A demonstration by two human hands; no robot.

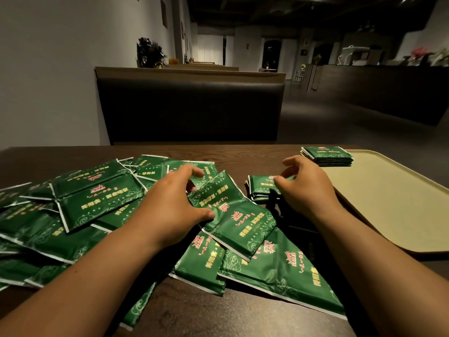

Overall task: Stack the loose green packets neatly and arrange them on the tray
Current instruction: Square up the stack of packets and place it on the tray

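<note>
Several loose green packets (94, 205) lie scattered over the left and middle of the dark wooden table. My left hand (170, 205) pinches one green packet (233, 215) at its left edge, thumb below and fingers above. My right hand (306, 186) hovers with curled fingers over a small stack of packets (261, 189) on the table, its fingertips touching the stack's top. A beige tray (388, 203) sits at the right, holding one neat stack of packets (326, 155) at its far left corner.
The table (243, 317) runs to a dark padded booth seat (189, 108) beyond its far edge. A white wall stands at the left. An open aisle and a long counter (388, 93) lie at the right.
</note>
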